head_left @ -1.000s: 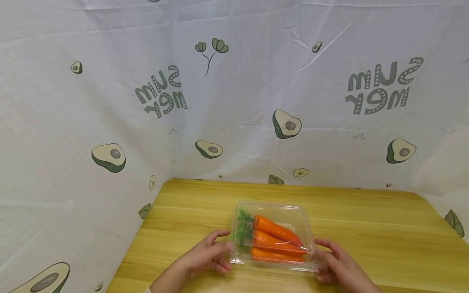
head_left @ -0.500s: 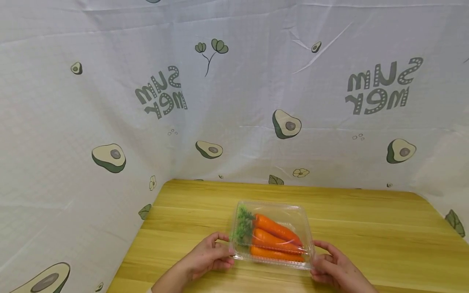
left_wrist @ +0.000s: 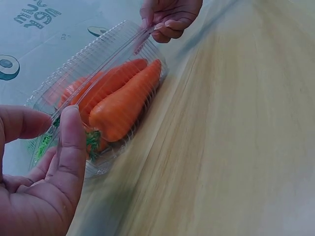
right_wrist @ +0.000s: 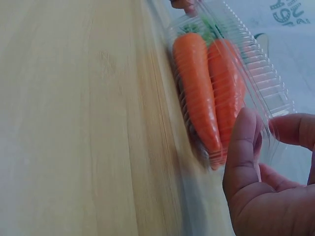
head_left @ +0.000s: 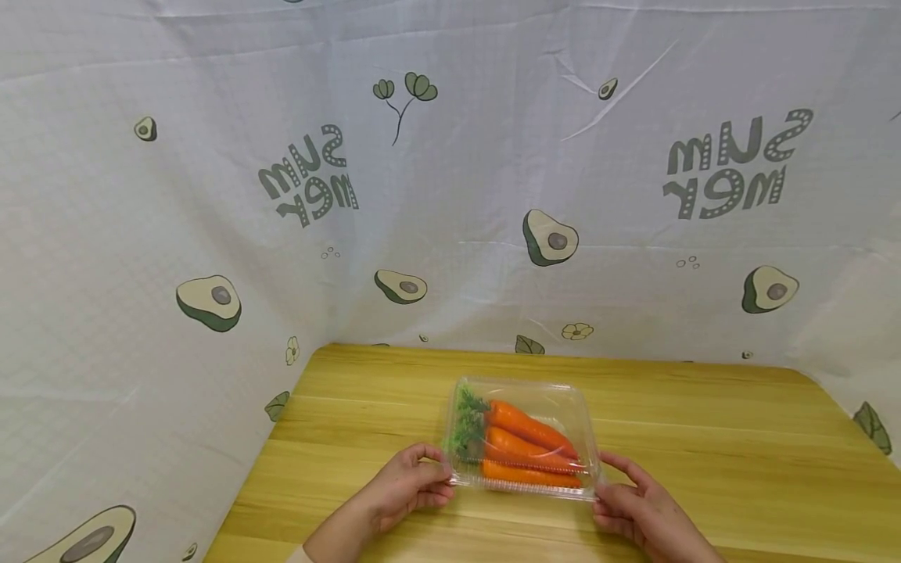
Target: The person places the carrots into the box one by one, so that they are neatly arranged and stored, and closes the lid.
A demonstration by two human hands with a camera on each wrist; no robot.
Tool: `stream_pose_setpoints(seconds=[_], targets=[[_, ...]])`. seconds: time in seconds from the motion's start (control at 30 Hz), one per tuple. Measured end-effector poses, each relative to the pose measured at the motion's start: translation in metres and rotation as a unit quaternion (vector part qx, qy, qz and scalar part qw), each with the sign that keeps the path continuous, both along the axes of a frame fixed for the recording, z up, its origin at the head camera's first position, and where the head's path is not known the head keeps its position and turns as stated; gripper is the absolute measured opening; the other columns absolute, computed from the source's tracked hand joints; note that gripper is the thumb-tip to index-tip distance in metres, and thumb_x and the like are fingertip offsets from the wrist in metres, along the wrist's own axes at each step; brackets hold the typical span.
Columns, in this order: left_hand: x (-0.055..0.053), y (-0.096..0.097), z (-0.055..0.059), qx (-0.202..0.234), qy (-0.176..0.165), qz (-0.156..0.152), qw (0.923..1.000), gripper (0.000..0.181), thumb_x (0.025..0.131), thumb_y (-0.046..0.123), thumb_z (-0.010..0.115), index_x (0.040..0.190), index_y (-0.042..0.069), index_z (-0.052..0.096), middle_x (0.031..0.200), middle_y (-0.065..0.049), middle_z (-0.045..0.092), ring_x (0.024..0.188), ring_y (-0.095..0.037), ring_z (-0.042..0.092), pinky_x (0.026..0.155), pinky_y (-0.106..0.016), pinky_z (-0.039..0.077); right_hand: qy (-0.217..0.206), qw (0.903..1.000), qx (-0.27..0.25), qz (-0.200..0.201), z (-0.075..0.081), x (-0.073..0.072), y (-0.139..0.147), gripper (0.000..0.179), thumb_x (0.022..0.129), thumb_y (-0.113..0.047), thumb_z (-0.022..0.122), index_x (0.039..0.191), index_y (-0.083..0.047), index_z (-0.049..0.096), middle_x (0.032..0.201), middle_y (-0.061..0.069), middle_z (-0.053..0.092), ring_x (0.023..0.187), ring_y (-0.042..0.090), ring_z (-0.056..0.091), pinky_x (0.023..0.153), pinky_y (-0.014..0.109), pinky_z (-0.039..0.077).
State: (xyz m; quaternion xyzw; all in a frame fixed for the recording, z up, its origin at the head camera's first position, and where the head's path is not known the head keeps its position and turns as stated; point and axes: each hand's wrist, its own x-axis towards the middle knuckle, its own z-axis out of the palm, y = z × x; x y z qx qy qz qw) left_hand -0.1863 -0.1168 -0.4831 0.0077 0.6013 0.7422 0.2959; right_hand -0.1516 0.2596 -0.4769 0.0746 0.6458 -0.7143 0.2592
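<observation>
A clear plastic clamshell box (head_left: 567, 410) is closed over three orange carrots (head_left: 524, 446) with green leafy tops (head_left: 466, 426) at its left end. At the box's front left corner, my left hand (head_left: 411, 489) pinches the rim between thumb and fingers. My right hand (head_left: 644, 504) pinches the opposite end at the front right corner. From the left wrist view, the thumb and a finger of the left hand (left_wrist: 47, 177) meet at the lid's flange. The right wrist view has the right hand (right_wrist: 270, 182) on the flange near the carrots' tips. Whether the box touches the table cannot be told.
The wood-grain table (head_left: 718, 446) extends on both sides of the box. A white cloth (head_left: 464, 180) printed with avocados and lettering hangs behind the table and along its left side, with more at the right edge.
The box has moved slightly away from me, towards the back of the table, and both hands have gone with it. The right hand has also drawn a little inward.
</observation>
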Motion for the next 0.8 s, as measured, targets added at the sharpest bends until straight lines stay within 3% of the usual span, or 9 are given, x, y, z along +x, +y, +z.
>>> stream_pose_setpoints(seconds=[0.23,0.37,0.43,0.57,0.8], targets=[[-0.0020,0.0021,0.0004,0.005,0.000,0.006,1.0000,0.026,0.096,0.009,0.065,0.117,0.001,0.051,0.085,-0.003,0.070,0.073,-0.008,0.070,0.069,-0.022,0.060,-0.004,0.9997,-0.017,-0.017,0.0009,-0.0024,-0.0008,0.080,0.107,-0.018,0.054,0.162,0.000,-0.001,0.104,0.005,0.069,0.093,0.014,0.071,0.089,0.032,0.061],[-0.0039,0.0036,0.0014,0.001,0.001,0.012,0.9999,0.027,0.096,0.009,0.065,0.117,0.001,0.050,0.087,-0.004,0.070,0.074,-0.009,0.070,0.071,-0.022,0.060,0.000,0.9989,-0.033,-0.032,-0.0003,-0.0045,-0.0016,0.070,0.106,-0.016,0.055,0.161,-0.005,0.014,0.105,0.004,0.068,0.094,0.013,0.070,0.090,0.031,0.061],[-0.0047,0.0041,0.0017,0.002,0.000,0.015,0.9999,0.028,0.096,0.008,0.065,0.118,0.000,0.050,0.088,-0.005,0.070,0.073,-0.008,0.070,0.070,-0.022,0.060,0.006,0.9982,-0.051,-0.032,-0.0016,-0.0060,-0.0009,0.054,0.105,-0.013,0.056,0.154,-0.016,0.032,0.105,0.003,0.070,0.094,0.011,0.071,0.090,0.029,0.060],[-0.0067,0.0047,0.0012,0.008,-0.001,0.020,0.9998,0.029,0.096,0.007,0.065,0.118,0.000,0.049,0.088,-0.005,0.070,0.073,-0.008,0.070,0.069,-0.021,0.060,0.023,0.9938,-0.107,-0.017,-0.0048,-0.0076,0.0012,0.033,0.105,-0.007,0.053,0.127,-0.031,0.050,0.104,0.003,0.073,0.094,0.010,0.073,0.090,0.027,0.060],[-0.0082,0.0051,-0.0015,0.014,-0.002,0.026,0.9996,0.028,0.095,0.005,0.065,0.117,0.000,0.050,0.083,-0.003,0.071,0.070,-0.007,0.069,0.067,-0.020,0.060,0.033,0.9857,-0.165,-0.003,-0.0076,-0.0081,0.0030,0.038,0.105,-0.002,0.049,0.117,-0.036,0.058,0.102,0.003,0.075,0.094,0.011,0.074,0.088,0.025,0.060]])
